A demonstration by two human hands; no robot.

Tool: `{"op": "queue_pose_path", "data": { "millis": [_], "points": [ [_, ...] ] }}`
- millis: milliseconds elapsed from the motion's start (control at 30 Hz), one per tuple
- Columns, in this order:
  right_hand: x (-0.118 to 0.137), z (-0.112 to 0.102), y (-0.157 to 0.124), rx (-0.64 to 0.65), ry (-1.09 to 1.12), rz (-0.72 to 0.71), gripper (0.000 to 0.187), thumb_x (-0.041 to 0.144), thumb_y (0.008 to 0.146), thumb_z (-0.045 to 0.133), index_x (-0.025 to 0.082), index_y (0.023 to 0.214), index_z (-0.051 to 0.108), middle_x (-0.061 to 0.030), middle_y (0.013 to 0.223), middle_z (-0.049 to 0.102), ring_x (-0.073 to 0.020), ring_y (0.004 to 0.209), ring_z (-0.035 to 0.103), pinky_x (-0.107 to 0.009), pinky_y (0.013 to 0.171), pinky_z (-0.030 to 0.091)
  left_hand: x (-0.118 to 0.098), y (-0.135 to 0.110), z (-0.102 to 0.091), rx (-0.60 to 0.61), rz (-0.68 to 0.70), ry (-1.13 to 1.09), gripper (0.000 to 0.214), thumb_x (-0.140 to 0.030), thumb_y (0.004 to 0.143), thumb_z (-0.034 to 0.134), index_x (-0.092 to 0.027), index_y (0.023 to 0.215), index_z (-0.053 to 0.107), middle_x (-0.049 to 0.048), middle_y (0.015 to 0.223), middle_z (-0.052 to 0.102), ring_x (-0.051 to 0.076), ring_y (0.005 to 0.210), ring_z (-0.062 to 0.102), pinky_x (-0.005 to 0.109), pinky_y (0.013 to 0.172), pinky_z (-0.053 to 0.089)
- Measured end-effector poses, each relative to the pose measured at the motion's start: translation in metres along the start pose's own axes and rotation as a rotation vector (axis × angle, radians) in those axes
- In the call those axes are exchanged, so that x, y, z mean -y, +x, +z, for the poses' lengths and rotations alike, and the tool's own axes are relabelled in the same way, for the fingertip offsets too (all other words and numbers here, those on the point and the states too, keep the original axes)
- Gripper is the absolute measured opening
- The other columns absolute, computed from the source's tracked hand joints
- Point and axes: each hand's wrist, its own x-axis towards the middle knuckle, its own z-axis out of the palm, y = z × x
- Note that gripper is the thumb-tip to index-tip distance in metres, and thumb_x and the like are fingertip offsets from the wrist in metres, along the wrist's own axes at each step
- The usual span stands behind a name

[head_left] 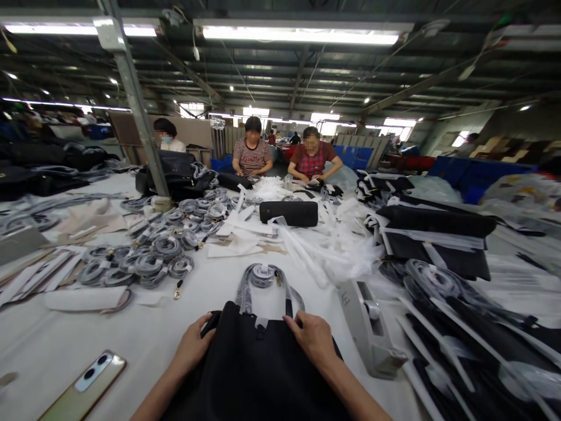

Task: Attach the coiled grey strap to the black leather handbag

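Note:
A black handbag [258, 374] lies in front of me, its top edge facing away. My left hand [195, 339] grips the bag's left upper edge, fingers curled around the black material. At the right upper edge, my right hand [313, 336] pinches the bag close to the base of a handle. Grey wrapped handles [245, 292] reach out beyond the top edge, with a small white tab [261, 322] at the middle. Between the handles sits a coiled grey strap [262, 275] with a gold-coloured clip.
A tape dispenser [372, 327] stands right of the bag; a phone [85, 386] lies at the lower left. Several coiled straps [153, 263] cover the left middle. Black bags [438, 234] are piled at right. A metal post [138, 105] rises at left. Co-workers [253, 153] sit across the table.

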Motion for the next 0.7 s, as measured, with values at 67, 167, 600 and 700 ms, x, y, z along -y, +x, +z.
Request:
{"op": "queue_pose_path", "data": {
  "millis": [67,167,600,700],
  "points": [
    [-0.014,-0.007,0.006,-0.042,-0.018,0.037,0.043,0.055,0.088,0.045,0.021,0.065,0.060,-0.0058,0.062,0.066,-0.0213,0.062,0.062,-0.029,0.058,0.031,-0.007,-0.001,-0.004,-0.040,0.006,0.007,0.049,-0.042,0.070,0.059,-0.016,0.112,0.063,0.0089,0.115,0.067,0.029,0.112,0.058,0.040,0.102,0.041],
    [-0.039,-0.002,0.006,-0.105,0.015,0.100,0.053,0.065,0.085,0.040,0.022,0.060,0.057,-0.0058,0.058,0.064,-0.0214,0.059,0.059,-0.029,0.056,0.028,-0.008,-0.003,-0.002,-0.012,-0.017,0.029,0.045,-0.040,0.075,0.054,-0.015,0.112,0.061,0.0082,0.111,0.068,0.025,0.100,0.064,0.036,0.093,0.047],
    [-0.078,0.014,0.008,-0.040,0.448,0.249,0.058,0.070,0.077,0.041,0.022,0.047,0.035,0.0039,0.045,0.036,-0.0124,0.048,0.038,-0.025,0.048,0.028,0.034,-0.014,0.019,-0.039,-0.042,0.202,0.048,-0.041,0.078,0.051,-0.019,0.120,0.055,0.0087,0.117,0.064,0.026,0.103,0.062,0.039,0.095,0.044],
    [-0.082,0.014,0.006,0.034,0.542,0.226,0.054,0.067,0.078,0.042,0.021,0.049,0.041,0.0037,0.047,0.041,-0.0130,0.050,0.042,-0.025,0.049,0.032,0.034,-0.014,0.019,-0.026,-0.038,0.216,0.049,-0.043,0.079,0.050,-0.020,0.121,0.054,0.0090,0.116,0.064,0.026,0.101,0.062,0.039,0.092,0.045]
  ]
}}
